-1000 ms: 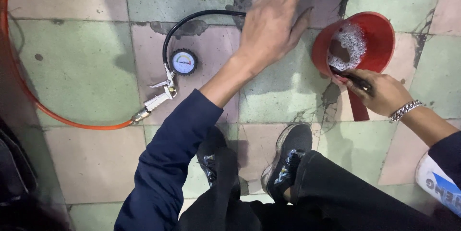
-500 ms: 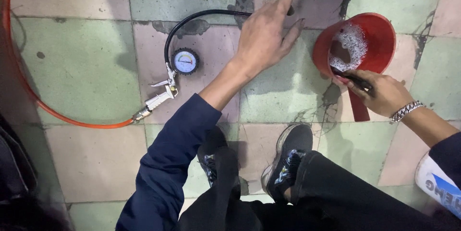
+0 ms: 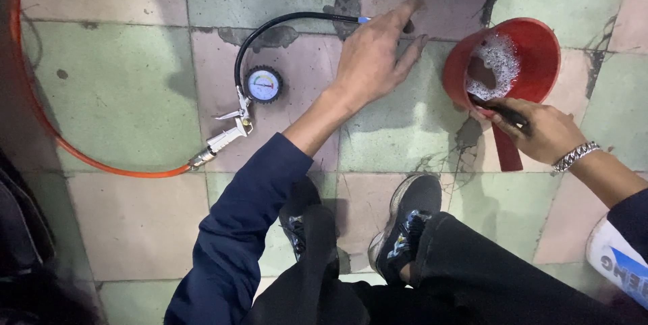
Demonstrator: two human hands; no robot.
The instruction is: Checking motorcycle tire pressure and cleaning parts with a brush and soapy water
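— Hose (image 3: 270, 28) first: which way does it run?

— Black hose arcs over the floor (image 3: 121, 62) tiles. One end leaves the round gauge (image 3: 264, 85), climbs toward the floor's far edge, then bends right; its blue-tipped end points right and lies under the left hand (image 3: 368, 62). The long axis of that last stretch runs left to right.

— And the left hand's fingers?

— Spread apart and stretched flat, reaching over the hose tip. Whether they touch it, I cannot tell.

— What sits below the gauge?

— A metal trigger fitting (image 3: 226, 132), slanting down to the left, joined to an orange hose (image 3: 81, 156) that curves off along the floor's left edge.

— Containers?

— One red scoop (image 3: 533, 48), near the floor's far right, tipped so its mouth faces up and left. White foam and dark liquid lie inside.

— The right hand (image 3: 540, 129)?

— Fingers are closed around a dark brush handle (image 3: 503, 110), whose other end dips into the foam. The hand hovers over the scoop's red handle, which points toward the person. A metal bracelet (image 3: 575, 156) circles that wrist.

— Anything nearer?

— Two dark shoes (image 3: 405, 227) at the near edge.
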